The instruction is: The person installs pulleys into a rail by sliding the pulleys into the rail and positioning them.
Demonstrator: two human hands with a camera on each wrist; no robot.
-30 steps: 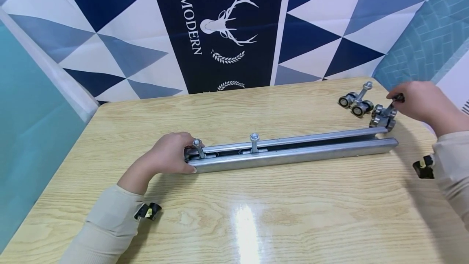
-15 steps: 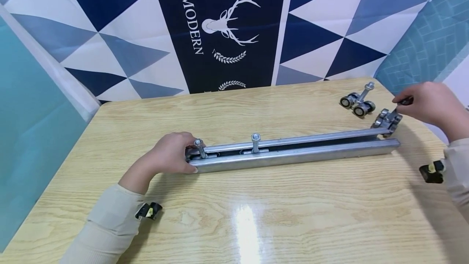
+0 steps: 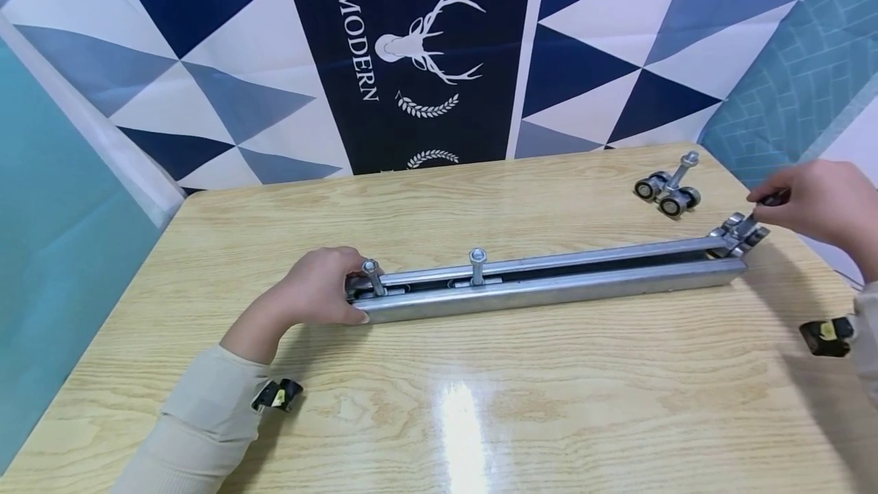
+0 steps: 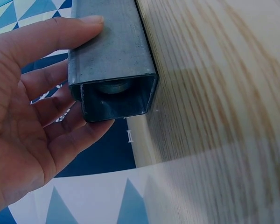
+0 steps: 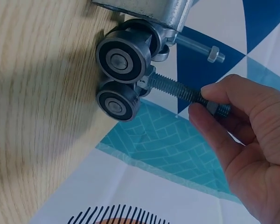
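Note:
A metal channel rail (image 3: 549,297) with a slot along its top lies across the table. My left hand (image 3: 317,290) grips its left end; the left wrist view shows the thumb on one side and fingers round the other, beside the rail's open end (image 4: 119,100). Two bolts (image 3: 477,268) stand up through the slot, their lower parts mostly hidden inside. At the right end, my right hand (image 3: 823,200) pinches the threaded bolt (image 5: 172,87) of a roller trolley (image 5: 121,58). That trolley is tilted, its front wheels at the rail's mouth; whether they are inside is unclear.
Another roller trolley (image 3: 665,193) stands behind the rail's right end, its bolt leaning up. The wooden table (image 3: 384,402) reaches a patterned cloth backdrop (image 3: 439,36) at the back. Teal covering (image 3: 62,250) borders the left side.
My right hand has moved the trolley right and toward me, from behind the rail's right end to its mouth. My left hand and the rail have stayed in place.

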